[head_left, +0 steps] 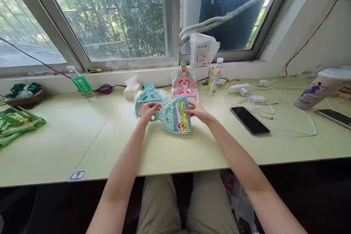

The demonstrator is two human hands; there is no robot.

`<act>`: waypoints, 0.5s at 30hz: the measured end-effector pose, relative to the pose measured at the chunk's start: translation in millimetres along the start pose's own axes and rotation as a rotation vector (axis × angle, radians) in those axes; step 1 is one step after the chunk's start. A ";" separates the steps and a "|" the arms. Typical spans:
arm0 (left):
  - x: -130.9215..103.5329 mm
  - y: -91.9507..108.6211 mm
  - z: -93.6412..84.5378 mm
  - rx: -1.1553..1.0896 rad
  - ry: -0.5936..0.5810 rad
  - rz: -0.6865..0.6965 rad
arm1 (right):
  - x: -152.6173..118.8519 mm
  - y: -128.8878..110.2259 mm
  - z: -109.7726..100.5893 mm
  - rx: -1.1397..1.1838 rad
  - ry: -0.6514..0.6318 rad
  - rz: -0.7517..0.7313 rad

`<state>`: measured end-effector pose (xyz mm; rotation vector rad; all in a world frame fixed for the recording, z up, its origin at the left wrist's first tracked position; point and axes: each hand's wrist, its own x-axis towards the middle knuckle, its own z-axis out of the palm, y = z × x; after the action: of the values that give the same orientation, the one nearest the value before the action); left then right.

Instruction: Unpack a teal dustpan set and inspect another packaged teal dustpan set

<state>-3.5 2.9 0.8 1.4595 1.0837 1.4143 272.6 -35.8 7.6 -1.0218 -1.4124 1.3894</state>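
A teal dustpan set (168, 116), with brush bristles and a yellow label, lies turned sideways in front of me in clear wrapping. My left hand (150, 111) pinches it by the handle end at its left. At its right edge, my right hand (197, 111) grips the wide side near the label. Just behind my left hand is another wrapped teal dustpan set (149, 94). Pink dustpan sets (185, 87) in clear wrapping stand one behind another behind the held one.
A tissue pack (132, 87), a green-labelled bottle (82, 85) and a small drink bottle (215, 76) stand along the back. To the right are a phone (249, 120), white cables (256, 108) and a large cup (319, 88). Green wrappers (19, 124) lie far left.
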 end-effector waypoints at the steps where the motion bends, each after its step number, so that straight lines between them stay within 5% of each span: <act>1: 3.0 -0.2 -4.0 -0.030 0.077 0.007 | 0.4 -1.0 -4.3 0.020 0.012 -0.012; 5: 12.5 -1.6 -29.0 0.018 0.537 0.017 | 4.9 -0.9 -23.9 0.171 0.191 -0.086; 8: 12.2 -0.6 -47.1 0.263 0.822 0.002 | 9.9 3.6 -37.2 0.331 0.406 -0.124; 13: -3.1 16.4 -37.7 0.678 0.982 0.126 | 12.1 9.4 -40.0 0.468 0.516 -0.144; 15: -8.7 25.1 -19.8 0.674 0.912 0.236 | 11.1 9.0 -33.9 0.471 0.501 -0.151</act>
<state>-22.2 -13.2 22.9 1.4022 2.1676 2.0948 301.9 -15.5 -1.5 -0.8496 -0.7317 1.1699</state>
